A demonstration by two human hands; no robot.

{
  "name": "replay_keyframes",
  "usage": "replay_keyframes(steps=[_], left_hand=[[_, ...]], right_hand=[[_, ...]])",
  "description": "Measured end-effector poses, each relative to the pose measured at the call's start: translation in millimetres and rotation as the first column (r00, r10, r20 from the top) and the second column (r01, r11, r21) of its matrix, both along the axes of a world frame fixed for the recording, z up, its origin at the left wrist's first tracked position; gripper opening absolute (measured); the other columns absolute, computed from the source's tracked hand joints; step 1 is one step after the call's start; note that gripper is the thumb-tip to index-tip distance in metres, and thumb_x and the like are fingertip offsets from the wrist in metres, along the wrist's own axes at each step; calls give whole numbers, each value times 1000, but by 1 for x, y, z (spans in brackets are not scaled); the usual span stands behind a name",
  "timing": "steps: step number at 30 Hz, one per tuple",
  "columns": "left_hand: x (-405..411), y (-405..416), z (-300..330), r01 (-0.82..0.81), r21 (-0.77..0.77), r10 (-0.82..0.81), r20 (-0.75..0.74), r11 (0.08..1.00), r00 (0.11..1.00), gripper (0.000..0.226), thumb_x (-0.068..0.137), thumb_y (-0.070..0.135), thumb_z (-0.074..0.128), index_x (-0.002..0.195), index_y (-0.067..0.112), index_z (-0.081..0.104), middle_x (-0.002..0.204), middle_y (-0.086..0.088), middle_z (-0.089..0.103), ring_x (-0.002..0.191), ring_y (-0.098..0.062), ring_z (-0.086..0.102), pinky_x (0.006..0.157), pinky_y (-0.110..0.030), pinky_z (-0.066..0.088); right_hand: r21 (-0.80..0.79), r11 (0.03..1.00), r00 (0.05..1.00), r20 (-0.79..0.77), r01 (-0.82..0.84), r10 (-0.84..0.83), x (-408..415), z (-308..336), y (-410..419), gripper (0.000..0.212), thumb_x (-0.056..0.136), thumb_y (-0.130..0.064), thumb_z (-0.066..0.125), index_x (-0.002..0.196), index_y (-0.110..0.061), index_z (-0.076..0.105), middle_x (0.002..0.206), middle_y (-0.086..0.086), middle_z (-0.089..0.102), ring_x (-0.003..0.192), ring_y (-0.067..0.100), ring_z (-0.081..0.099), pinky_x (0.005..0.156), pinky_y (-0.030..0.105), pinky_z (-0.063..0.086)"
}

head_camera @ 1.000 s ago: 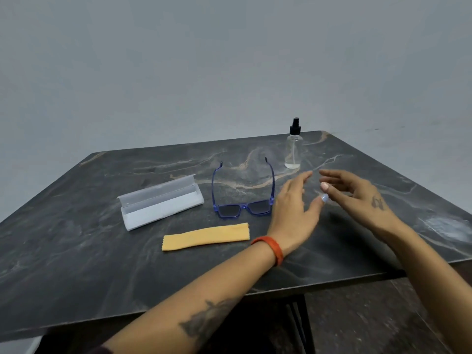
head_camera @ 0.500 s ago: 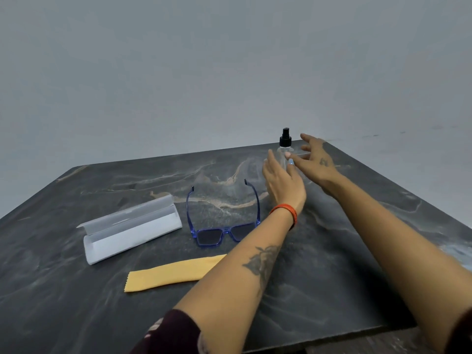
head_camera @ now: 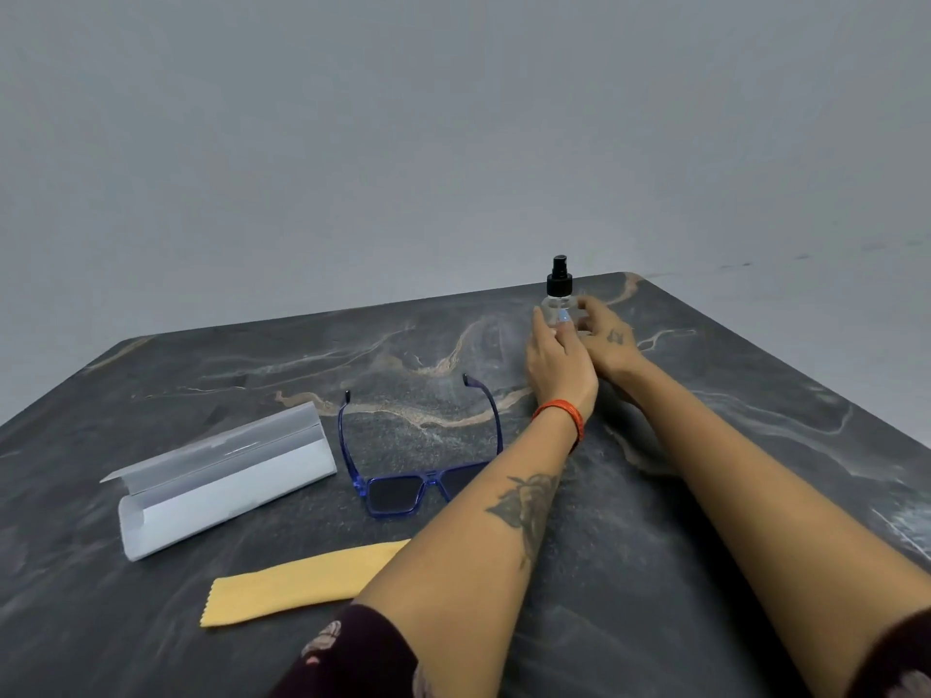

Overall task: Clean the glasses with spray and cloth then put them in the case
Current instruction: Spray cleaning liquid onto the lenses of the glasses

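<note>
Left grip: my left hand [head_camera: 559,362] reaches to the spray bottle [head_camera: 558,300], fingers against its clear body; true hold or mere touch, cannot tell.
Right grip: my right hand [head_camera: 607,340] curls round the bottle's right side, grasping it.
Bottle: upright, far right of the counter [head_camera: 730,445], black pump on top.
Glasses [head_camera: 403,476]: blue frame, arms unfolded, mid-counter, partly under my left forearm.
Case [head_camera: 221,478]: white, lid open, left of glasses.
Cloth [head_camera: 297,584]: yellow, flat, near edge.
</note>
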State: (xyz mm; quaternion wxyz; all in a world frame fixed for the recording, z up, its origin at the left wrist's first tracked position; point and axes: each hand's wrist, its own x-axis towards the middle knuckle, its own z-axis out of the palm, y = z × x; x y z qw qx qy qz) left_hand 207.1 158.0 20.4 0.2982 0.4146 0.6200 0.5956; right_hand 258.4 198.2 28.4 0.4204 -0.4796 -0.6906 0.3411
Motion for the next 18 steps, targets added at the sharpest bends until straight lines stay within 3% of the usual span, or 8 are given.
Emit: replay_keyframes(steps=[4,8,13,18], left_hand=[[5,-21,1,9,23,-8,-29,1000,1000,45,99,36,29,142,23,29,140,-8,45,125,-25,44,102,-37,36],[8,-58,2,62,65,-60,-35,996,998,42,99,35,30,139,22,36,135,-7,48,123,-22,46,96,-30,37],[8,-114,7,145,98,-146,-4,985,989,35,99,34,34,130,24,45,124,-5,56,107,-12,50,87,-26,40],[-7,-161,4,193,136,-192,-15,972,981,32,95,27,47,127,23,50,119,-3,61,95,-4,53,74,-10,42]], right_hand=[[18,1000,1000,-17,-9,10,14,5,-21,33,87,-17,63,118,-16,50,97,3,60,87,15,58,72,25,46],[21,1000,999,-48,22,-21,31,8,-51,35,77,-18,73,106,-19,54,86,2,65,85,14,63,74,27,50],[49,995,994,-62,92,-89,43,10,-103,41,70,-22,78,103,-22,55,88,4,65,86,16,63,79,35,52],[65,995,988,-145,71,-61,43,1,-157,39,71,-23,78,103,-25,55,92,3,66,88,16,64,78,34,53]])
